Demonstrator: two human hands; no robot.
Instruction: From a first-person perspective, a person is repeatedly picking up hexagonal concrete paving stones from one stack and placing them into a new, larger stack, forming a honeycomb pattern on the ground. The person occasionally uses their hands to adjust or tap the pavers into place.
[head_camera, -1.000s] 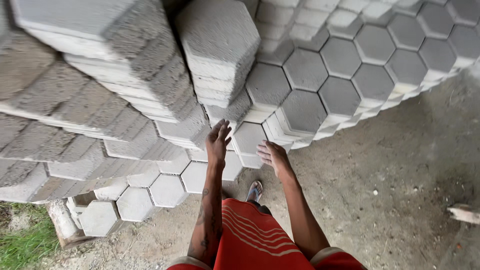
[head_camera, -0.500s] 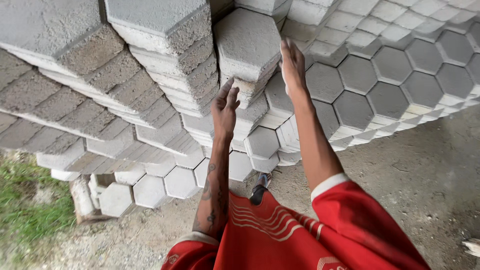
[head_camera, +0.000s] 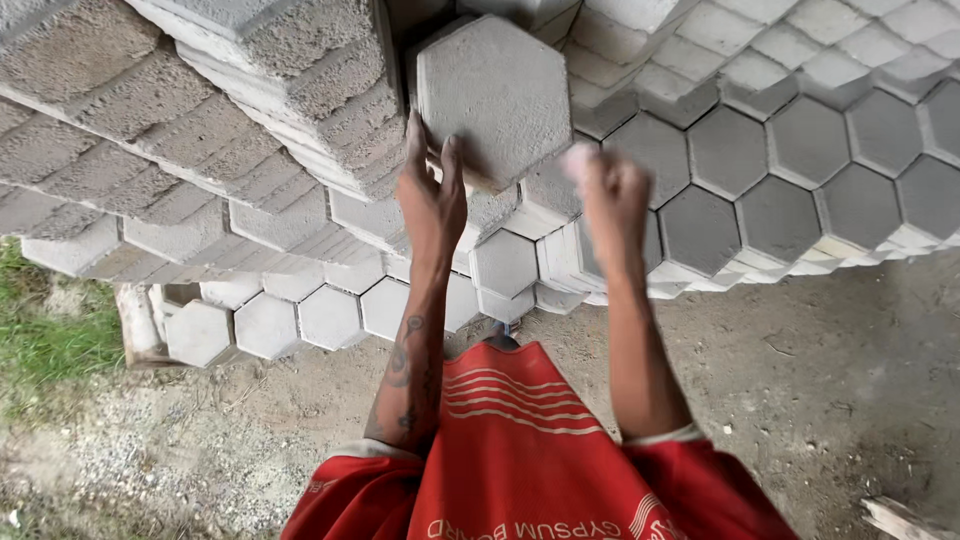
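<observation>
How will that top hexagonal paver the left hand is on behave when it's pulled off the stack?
The hexagonal paver looks like thick, grainy concrete, so probably stiff and heavy for its size. Its rough faces should grip well under the left hand. Flat-sided, it likely won't roll, but a dropped corner might chip.

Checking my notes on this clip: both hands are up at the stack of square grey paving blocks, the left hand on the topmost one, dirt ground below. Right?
Not quite. The paving blocks are hexagonal, not square, as the head view shows. The rest holds: the left hand touches the topmost one, the right hand is raised beside it, blurred, and dirt ground lies below.
</observation>
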